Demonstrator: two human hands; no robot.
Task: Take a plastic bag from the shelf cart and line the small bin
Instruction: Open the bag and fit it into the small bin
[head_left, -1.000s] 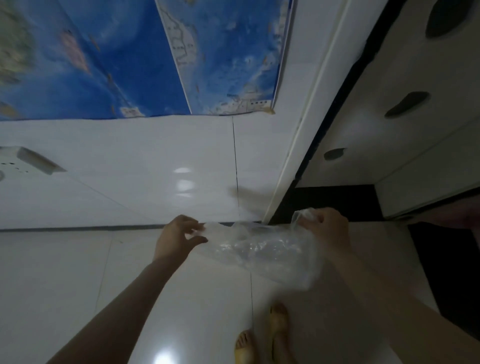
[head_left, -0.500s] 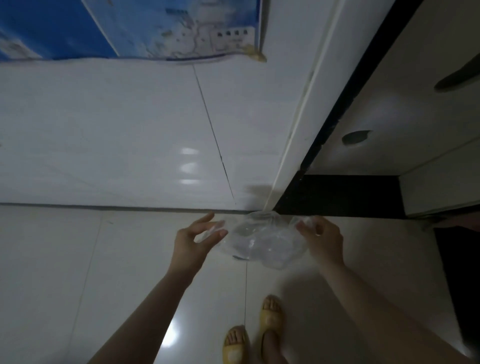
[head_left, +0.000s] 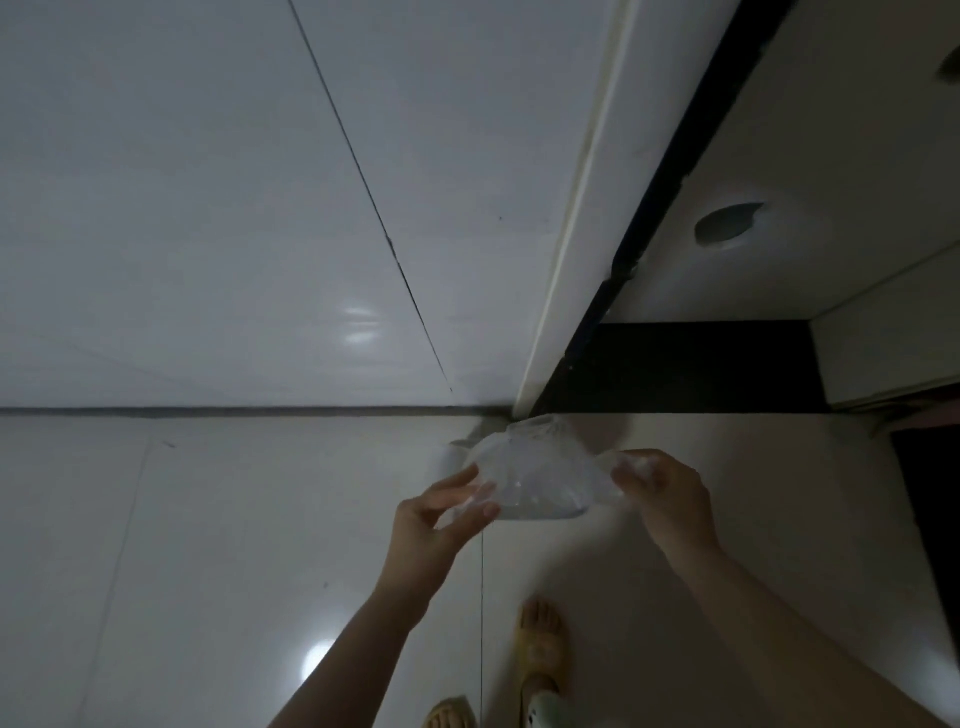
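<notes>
A clear, crumpled plastic bag (head_left: 535, 480) is stretched between my two hands above the pale tiled floor. My left hand (head_left: 434, 519) pinches the bag's left edge between thumb and fingers. My right hand (head_left: 662, 493) is closed on the bag's right edge. The bag bulges upward between the two hands. Neither the small bin nor the shelf cart is in view.
A white tiled wall (head_left: 208, 208) fills the upper left and meets the floor (head_left: 208, 545) at a dark seam. A white door frame (head_left: 576, 208) and a white cabinet (head_left: 779, 156) with round cut-out handles stand at the right. My feet in yellow sandals (head_left: 540, 644) are below.
The view has tilted down, so the blue wall map has left the frame. The bag has bunched up shorter between my hands, which have come closer together.
</notes>
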